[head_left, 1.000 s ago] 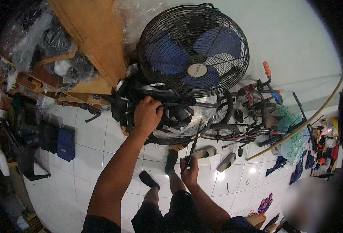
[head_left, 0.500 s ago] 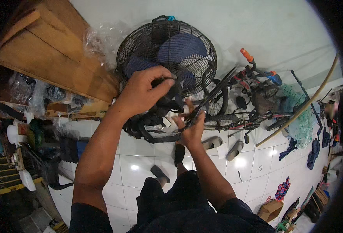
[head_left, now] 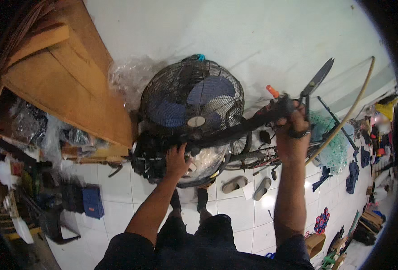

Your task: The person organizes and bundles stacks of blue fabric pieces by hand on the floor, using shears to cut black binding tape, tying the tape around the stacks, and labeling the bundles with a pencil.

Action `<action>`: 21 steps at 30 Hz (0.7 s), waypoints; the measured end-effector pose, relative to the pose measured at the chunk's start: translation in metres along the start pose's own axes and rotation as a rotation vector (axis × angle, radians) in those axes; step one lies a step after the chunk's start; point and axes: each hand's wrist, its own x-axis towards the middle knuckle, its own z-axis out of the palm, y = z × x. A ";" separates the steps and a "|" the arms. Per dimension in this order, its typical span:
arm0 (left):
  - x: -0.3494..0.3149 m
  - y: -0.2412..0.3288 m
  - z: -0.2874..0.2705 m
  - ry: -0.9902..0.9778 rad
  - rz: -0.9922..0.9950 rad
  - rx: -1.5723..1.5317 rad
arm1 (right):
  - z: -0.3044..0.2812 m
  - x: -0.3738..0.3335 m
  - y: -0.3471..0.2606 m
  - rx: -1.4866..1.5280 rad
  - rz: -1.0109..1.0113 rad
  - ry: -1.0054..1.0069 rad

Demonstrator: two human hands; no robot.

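Right hand [head_left: 293, 121] curled round scissors [head_left: 318, 77], blades up-right; from it the black strip [head_left: 253, 124] slopes down leftward toward the left hand [head_left: 176, 160], fingers half-bent, whose hold I cannot tell.

Right arm out long, nearly straight from its dark sleeve [head_left: 294, 246], the right forearm [head_left: 290, 189] rising steeply up the view! At the top, the right hand [head_left: 293, 123] is clenched, fingers curled in tight. Over to the left forearm [head_left: 151, 211], slanting inward from the shoulder side, and there's the left hand [head_left: 176, 161], lower and nearer the middle, back uppermost, fingers pointing away from the body; how tightly they bend is hard to tell. Hands well apart, legs [head_left: 194, 225] below, between the arms.
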 end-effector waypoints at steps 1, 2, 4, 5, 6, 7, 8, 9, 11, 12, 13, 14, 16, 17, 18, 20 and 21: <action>0.014 -0.012 0.000 0.019 -0.016 0.024 | 0.006 0.000 -0.020 0.060 -0.047 -0.074; 0.021 -0.031 -0.001 0.025 -0.049 0.057 | 0.008 0.002 -0.034 -0.001 -0.101 -0.098; 0.028 -0.050 -0.005 -0.020 -0.088 0.080 | -0.013 0.014 -0.076 -0.226 -0.233 -0.066; 0.035 -0.054 -0.013 -0.056 -0.096 0.080 | -0.038 0.027 -0.098 -0.165 -0.307 -0.041; 0.041 -0.059 -0.022 -0.088 -0.105 0.081 | -0.056 0.033 -0.122 -0.432 -0.435 -0.041; 0.041 -0.065 -0.029 -0.046 -0.047 0.074 | -0.076 0.038 -0.144 -0.716 -0.572 0.002; 0.036 -0.076 -0.038 -0.008 0.002 0.074 | -0.098 0.044 -0.163 -0.958 -0.706 0.073; 0.031 -0.084 -0.044 0.032 0.047 0.067 | -0.104 0.044 -0.180 -0.809 -0.640 0.206; 0.028 -0.098 -0.053 0.127 0.123 0.161 | -0.113 0.044 -0.207 -0.696 -0.576 0.337; 0.026 -0.103 -0.056 0.176 0.159 0.208 | -0.121 0.044 -0.219 -0.757 -0.562 0.336; 0.030 -0.101 -0.055 0.287 0.138 0.036 | -0.135 0.050 -0.230 -0.736 -0.570 0.350; 0.034 -0.100 -0.051 0.398 0.112 -0.137 | -0.149 0.060 -0.239 -0.714 -0.578 0.359; 0.044 -0.091 -0.059 0.409 0.157 -0.174 | -0.166 0.060 -0.245 -0.942 -0.596 0.377; 0.046 -0.080 -0.072 0.303 0.228 -0.049 | -0.172 0.052 -0.249 -1.208 -0.595 0.383; 0.042 -0.074 -0.088 0.207 0.286 0.078 | -0.169 0.052 -0.253 -1.257 -0.576 0.342; 0.034 -0.063 -0.119 0.146 0.262 0.079 | -0.147 0.060 -0.269 -1.148 -0.542 0.222; 0.032 -0.053 -0.130 0.110 0.260 0.081 | -0.144 0.063 -0.280 -0.990 -0.511 0.162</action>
